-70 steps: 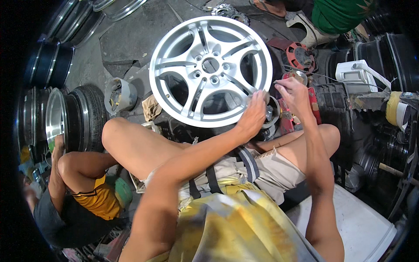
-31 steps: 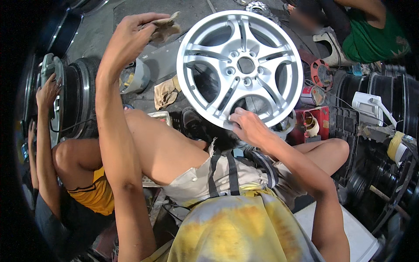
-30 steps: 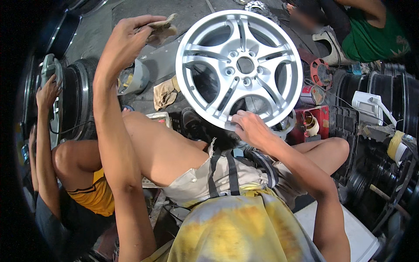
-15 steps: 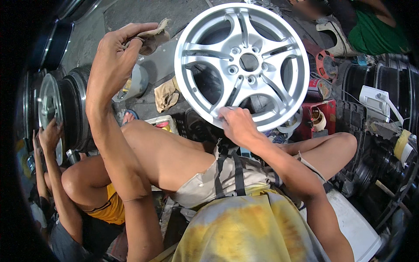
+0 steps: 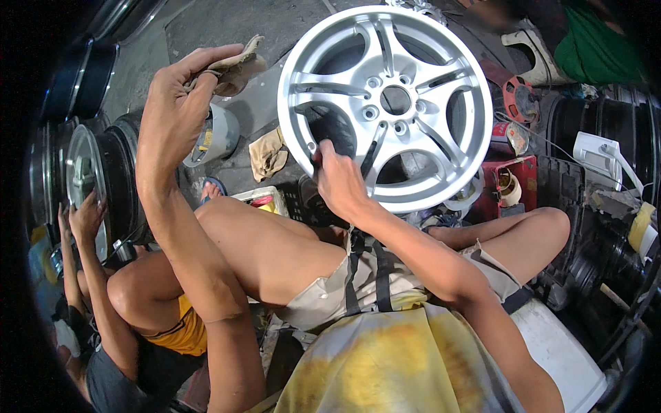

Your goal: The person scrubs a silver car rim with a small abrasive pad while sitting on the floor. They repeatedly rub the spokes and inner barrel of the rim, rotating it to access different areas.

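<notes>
A silver alloy wheel rim (image 5: 396, 127) with twin spokes and a round centre hole lies face up in front of me. My right hand (image 5: 339, 180) is over its lower left edge beside a small round hole, fingers curled toward the rim. Whether something is pinched in those fingers is hidden. Raised to the left of the rim, my left hand (image 5: 182, 103) grips a folded beige cloth (image 5: 239, 69) between thumb and fingers. Another crumpled tan cloth (image 5: 267, 155) lies on the floor between that hand and the rim.
A grey bucket (image 5: 220, 134) stands behind my left forearm. To the left, a co-worker's hand (image 5: 87, 217) is at another wheel (image 5: 86, 168). Right of the rim are a red box (image 5: 492, 175), a tin (image 5: 508, 140) and stacked dark wheels (image 5: 599, 124). A person in green sits at the upper right.
My right hand has moved left along the rim's lower edge, up toward the small hole. My left hand stays raised with the beige cloth, tilted slightly differently.
</notes>
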Motion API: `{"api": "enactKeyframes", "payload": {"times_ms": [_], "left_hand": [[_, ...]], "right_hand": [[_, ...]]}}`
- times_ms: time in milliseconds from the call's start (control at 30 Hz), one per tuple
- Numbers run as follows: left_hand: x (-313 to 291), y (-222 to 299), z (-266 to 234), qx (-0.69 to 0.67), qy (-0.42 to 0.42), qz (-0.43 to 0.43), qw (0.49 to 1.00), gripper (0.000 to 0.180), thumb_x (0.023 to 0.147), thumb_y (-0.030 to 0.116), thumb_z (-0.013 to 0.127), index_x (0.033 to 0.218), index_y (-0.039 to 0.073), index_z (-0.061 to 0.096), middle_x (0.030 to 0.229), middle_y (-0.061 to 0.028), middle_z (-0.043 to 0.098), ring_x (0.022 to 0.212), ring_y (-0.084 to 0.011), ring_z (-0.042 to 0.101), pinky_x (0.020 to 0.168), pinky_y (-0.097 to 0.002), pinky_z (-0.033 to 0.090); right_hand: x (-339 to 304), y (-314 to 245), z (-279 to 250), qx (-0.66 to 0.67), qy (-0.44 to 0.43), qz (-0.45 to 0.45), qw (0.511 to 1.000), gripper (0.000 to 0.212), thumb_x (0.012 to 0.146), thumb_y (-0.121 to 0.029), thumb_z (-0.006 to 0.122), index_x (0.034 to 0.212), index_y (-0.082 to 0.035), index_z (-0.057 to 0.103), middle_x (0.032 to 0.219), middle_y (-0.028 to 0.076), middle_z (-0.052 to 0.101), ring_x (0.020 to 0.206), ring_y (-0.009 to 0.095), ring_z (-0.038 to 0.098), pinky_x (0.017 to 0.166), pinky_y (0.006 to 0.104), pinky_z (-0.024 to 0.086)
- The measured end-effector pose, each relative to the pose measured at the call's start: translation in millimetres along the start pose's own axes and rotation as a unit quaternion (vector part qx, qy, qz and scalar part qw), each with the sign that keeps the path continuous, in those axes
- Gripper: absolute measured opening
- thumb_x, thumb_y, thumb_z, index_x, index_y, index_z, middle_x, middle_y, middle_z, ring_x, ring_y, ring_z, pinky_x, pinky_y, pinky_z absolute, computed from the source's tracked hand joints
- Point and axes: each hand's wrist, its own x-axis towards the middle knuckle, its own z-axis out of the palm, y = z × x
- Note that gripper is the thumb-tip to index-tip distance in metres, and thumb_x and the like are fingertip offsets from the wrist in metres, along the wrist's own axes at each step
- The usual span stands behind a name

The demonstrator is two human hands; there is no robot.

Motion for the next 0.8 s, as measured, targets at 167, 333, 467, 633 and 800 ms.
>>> {"api": "enactKeyframes", "payload": {"times_ms": [167, 333, 467, 633, 800], "left_hand": [[0, -4, -1, 0.004, 0.0, 0.007, 1.0, 0.042, 0.094, 0.001, 0.044, 0.128, -0.001, 0.069, 0.111, -0.0122, 0.073, 0.102, -0.0172, 0.068, 0.098, -0.0313, 0.052], [-7, -5, 1, -0.026, 0.006, 0.008, 1.0, 0.042, 0.094, 0.001, 0.044, 0.127, -0.001, 0.07, 0.109, -0.012, 0.074, 0.1, -0.0162, 0.068, 0.097, -0.0321, 0.052], [-6, -9, -1, -0.017, 0.009, 0.009, 1.0, 0.042, 0.094, 0.0, 0.045, 0.127, -0.001, 0.07, 0.109, -0.0114, 0.074, 0.099, -0.0156, 0.068, 0.095, -0.0312, 0.052], [-7, -9, 1, -0.01, 0.005, 0.028, 1.0, 0.041, 0.094, 0.001, 0.044, 0.126, -0.003, 0.069, 0.109, -0.0107, 0.074, 0.099, -0.0153, 0.067, 0.094, -0.0306, 0.051], [-11, -14, 2, -0.014, 0.014, 0.032, 0.999, 0.04, 0.093, 0.0, 0.044, 0.125, -0.003, 0.069, 0.108, -0.0106, 0.073, 0.098, -0.015, 0.067, 0.093, -0.0298, 0.051]], "right_hand": [[0, 6, 16, -0.033, 0.009, -0.026, 0.999, 0.028, 0.081, 0.013, 0.055, 0.108, 0.007, 0.048, 0.091, 0.033, 0.066, 0.088, 0.051, 0.067, 0.077, 0.0548, 0.055], [-3, 14, 17, -0.046, -0.009, -0.028, 0.999, 0.027, 0.083, 0.013, 0.054, 0.108, 0.007, 0.047, 0.095, 0.033, 0.065, 0.093, 0.051, 0.066, 0.08, 0.0569, 0.054], [23, 20, 35, 0.009, 0.07, -0.054, 0.996, 0.024, 0.086, 0.007, 0.058, 0.107, 0.001, 0.047, 0.086, 0.033, 0.066, 0.089, 0.054, 0.064, 0.075, 0.0582, 0.05], [53, 15, 45, 0.072, 0.132, -0.035, 0.988, 0.021, 0.088, 0.009, 0.054, 0.106, 0.001, 0.047, 0.089, 0.029, 0.067, 0.091, 0.052, 0.065, 0.074, 0.0519, 0.052], [43, 21, 42, 0.07, 0.128, -0.056, 0.988, 0.02, 0.089, 0.009, 0.053, 0.106, 0.0, 0.048, 0.096, 0.03, 0.068, 0.09, 0.05, 0.067, 0.075, 0.0515, 0.052]]}}
